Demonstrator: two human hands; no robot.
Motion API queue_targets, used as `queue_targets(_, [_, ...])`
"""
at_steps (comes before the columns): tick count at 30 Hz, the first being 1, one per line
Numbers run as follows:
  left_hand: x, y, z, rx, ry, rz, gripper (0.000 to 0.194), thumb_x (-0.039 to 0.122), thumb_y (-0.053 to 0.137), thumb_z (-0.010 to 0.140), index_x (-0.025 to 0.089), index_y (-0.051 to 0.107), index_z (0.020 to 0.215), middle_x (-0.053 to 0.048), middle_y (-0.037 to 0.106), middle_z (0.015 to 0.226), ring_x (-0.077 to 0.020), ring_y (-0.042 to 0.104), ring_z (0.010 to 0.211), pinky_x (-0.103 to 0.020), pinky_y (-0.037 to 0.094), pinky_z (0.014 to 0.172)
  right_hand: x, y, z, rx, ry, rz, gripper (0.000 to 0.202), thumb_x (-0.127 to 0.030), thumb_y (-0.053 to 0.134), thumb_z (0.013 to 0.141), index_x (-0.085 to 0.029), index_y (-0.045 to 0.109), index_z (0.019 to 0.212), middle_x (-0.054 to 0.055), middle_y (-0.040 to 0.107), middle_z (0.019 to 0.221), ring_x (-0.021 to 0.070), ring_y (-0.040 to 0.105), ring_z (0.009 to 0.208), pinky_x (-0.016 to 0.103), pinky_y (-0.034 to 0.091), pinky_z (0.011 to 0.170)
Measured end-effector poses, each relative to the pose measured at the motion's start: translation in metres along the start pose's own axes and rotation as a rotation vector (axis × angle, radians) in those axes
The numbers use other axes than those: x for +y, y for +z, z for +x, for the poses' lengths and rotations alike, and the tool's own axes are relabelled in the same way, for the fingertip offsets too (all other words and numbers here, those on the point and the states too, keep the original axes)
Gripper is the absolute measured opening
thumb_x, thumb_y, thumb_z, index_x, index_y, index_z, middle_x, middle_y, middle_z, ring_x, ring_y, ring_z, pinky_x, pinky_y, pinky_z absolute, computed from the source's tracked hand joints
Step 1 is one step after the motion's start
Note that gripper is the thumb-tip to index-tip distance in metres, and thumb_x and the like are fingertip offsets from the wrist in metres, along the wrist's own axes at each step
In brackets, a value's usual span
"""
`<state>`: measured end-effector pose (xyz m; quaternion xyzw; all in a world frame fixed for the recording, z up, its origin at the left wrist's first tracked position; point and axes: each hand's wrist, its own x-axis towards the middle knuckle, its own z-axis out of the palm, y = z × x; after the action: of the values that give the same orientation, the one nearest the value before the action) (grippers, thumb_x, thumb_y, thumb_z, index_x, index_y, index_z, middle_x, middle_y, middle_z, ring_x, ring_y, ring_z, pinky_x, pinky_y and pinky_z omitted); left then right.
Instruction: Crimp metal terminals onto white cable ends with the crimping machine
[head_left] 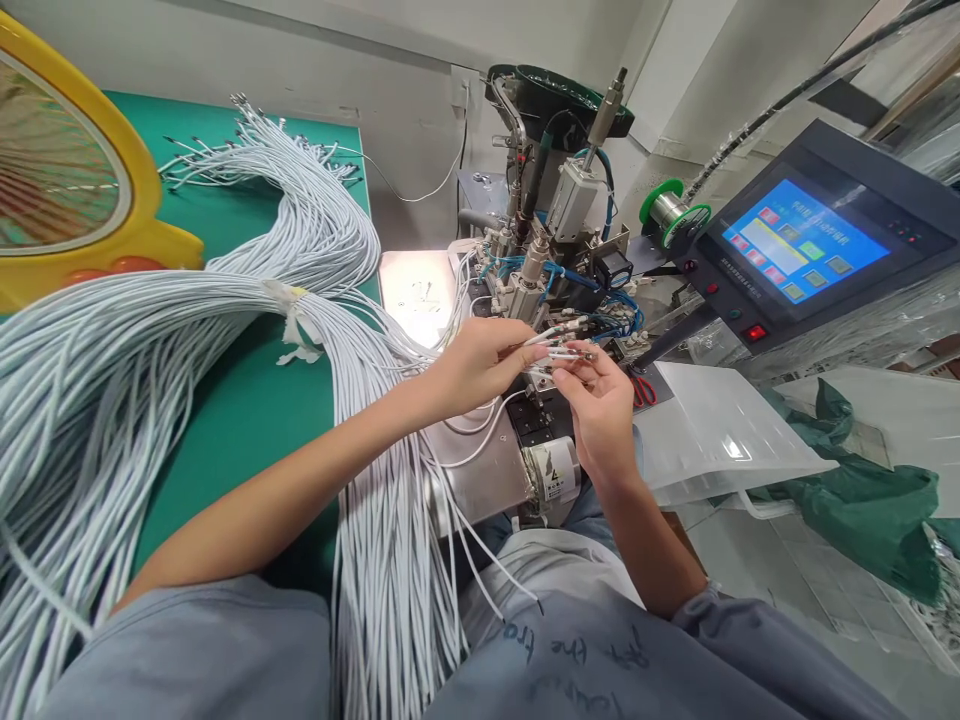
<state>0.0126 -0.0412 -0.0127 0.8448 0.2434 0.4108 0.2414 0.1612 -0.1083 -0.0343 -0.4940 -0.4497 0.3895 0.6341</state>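
Note:
My left hand (487,362) is closed around several white cables (551,337), their ends sticking out to the right past the fingertips. Close beside it, my right hand (600,400) pinches the tips of white cables (570,356) between thumb and fingers. Both hands are over the front of a bench machine (540,260) with cylinders and blue air tubes. A large bundle of white cables (375,400), tied with a pale strip (300,328), hangs over the table edge at my left. Exactly how many cables each hand holds is hidden by the fingers.
A yellow-framed fan (142,200) stands on the green table (300,400) at left. Right of the machine are a solder wire spool (670,212), a control panel with a lit screen (806,240), red-handled scissors (643,391) and a translucent plastic bin (727,430).

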Motion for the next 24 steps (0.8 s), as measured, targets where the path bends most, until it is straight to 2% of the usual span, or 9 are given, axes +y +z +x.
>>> queue_targets(5, [-0.021, 0.001, -0.005, -0.167, 0.030, -0.200, 0.038, 0.046, 0.042, 0.090, 0.014, 0.061, 0.083, 0.000, 0.052, 0.067, -0.0090, 0.044, 0.060, -0.021, 0.035, 0.053, 0.018, -0.010, -0.016, 0.062, 0.016, 0.053, 0.036, -0.029, 0.060, 0.080, -0.020, 0.053, 0.113, 0.005, 0.068, 0.096, 0.0142, 0.065, 0.081, 0.033, 0.052, 0.082])
queue_targets(10, [-0.041, -0.010, 0.000, 0.074, -0.074, -0.114, 0.043, 0.054, 0.044, 0.088, 0.016, 0.058, 0.076, 0.000, 0.052, 0.068, -0.0095, 0.046, 0.061, -0.025, 0.038, 0.055, 0.067, -0.033, -0.064, -0.024, -0.099, -0.269, 0.030, -0.021, 0.049, 0.086, -0.022, 0.053, 0.116, 0.005, 0.070, 0.087, 0.0167, 0.067, 0.078, 0.034, 0.055, 0.073])
queue_targets(14, [-0.063, -0.094, 0.068, 0.474, -0.292, 0.341, 0.044, 0.050, 0.047, 0.090, 0.018, 0.043, 0.060, 0.005, 0.042, 0.055, -0.0063, 0.045, 0.060, -0.022, 0.033, 0.051, 0.101, -0.043, -0.083, -0.158, -0.505, -0.509, 0.027, -0.010, 0.051, 0.080, -0.022, 0.062, 0.100, 0.004, 0.068, 0.073, 0.0201, 0.067, 0.070, 0.036, 0.056, 0.066])
queue_targets(16, [-0.079, -0.150, 0.107, 0.725, -0.525, 0.565, 0.046, 0.044, 0.042, 0.094, 0.019, 0.034, 0.057, 0.007, 0.027, 0.048, -0.0029, 0.044, 0.063, -0.018, 0.028, 0.049, 0.106, -0.044, -0.083, -0.195, -0.586, -0.552, 0.028, -0.008, 0.049, 0.079, -0.023, 0.063, 0.099, 0.005, 0.068, 0.073, 0.0205, 0.066, 0.070, 0.037, 0.057, 0.066])
queue_targets(17, [-0.087, -0.172, 0.119, 0.724, -0.593, 0.598, 0.045, 0.039, 0.035, 0.098, 0.016, 0.036, 0.060, 0.008, 0.029, 0.048, -0.0004, 0.042, 0.068, -0.016, 0.027, 0.055, 0.107, -0.044, -0.082, -0.200, -0.590, -0.564, 0.029, -0.007, 0.048, 0.079, -0.022, 0.063, 0.099, 0.005, 0.068, 0.074, 0.0206, 0.066, 0.070, 0.037, 0.057, 0.066])
queue_targets(20, [-0.111, -0.195, 0.114, 0.640, -0.691, 0.673, 0.057, 0.044, 0.018, 0.100, 0.005, 0.055, 0.080, -0.002, 0.059, 0.074, -0.0057, 0.052, 0.091, -0.023, 0.036, 0.082, 0.108, -0.044, -0.080, -0.210, -0.594, -0.566, 0.028, -0.006, 0.048, 0.079, -0.022, 0.063, 0.097, 0.006, 0.069, 0.076, 0.0209, 0.066, 0.072, 0.038, 0.057, 0.067])
queue_targets(21, [-0.119, -0.187, 0.100, 0.526, -0.738, 0.717, 0.053, 0.043, 0.026, 0.099, 0.000, 0.057, 0.093, -0.010, 0.064, 0.091, -0.0107, 0.051, 0.103, -0.027, 0.034, 0.089, 0.109, -0.044, -0.081, -0.213, -0.592, -0.564, 0.028, -0.006, 0.048, 0.079, -0.022, 0.063, 0.096, 0.006, 0.069, 0.077, 0.0210, 0.067, 0.072, 0.039, 0.057, 0.067])
queue_targets(22, [-0.128, -0.175, 0.083, 0.183, -0.819, 0.885, 0.050, 0.042, 0.030, 0.098, -0.002, 0.051, 0.113, -0.019, 0.058, 0.117, -0.0184, 0.045, 0.117, -0.033, 0.033, 0.095, 0.110, -0.044, -0.081, -0.213, -0.592, -0.561, 0.027, -0.006, 0.048, 0.079, -0.022, 0.063, 0.096, 0.006, 0.069, 0.078, 0.0212, 0.067, 0.073, 0.039, 0.057, 0.067])
queue_targets(24, [-0.146, -0.144, 0.048, -0.038, -0.825, 0.934, 0.059, 0.039, 0.054, 0.085, 0.000, 0.045, 0.128, -0.025, 0.042, 0.138, -0.0305, 0.037, 0.126, -0.043, 0.028, 0.101, 0.111, -0.044, -0.082, -0.211, -0.601, -0.560, 0.027, -0.007, 0.049, 0.078, -0.022, 0.063, 0.094, 0.006, 0.070, 0.079, 0.0218, 0.067, 0.075, 0.039, 0.057, 0.067])
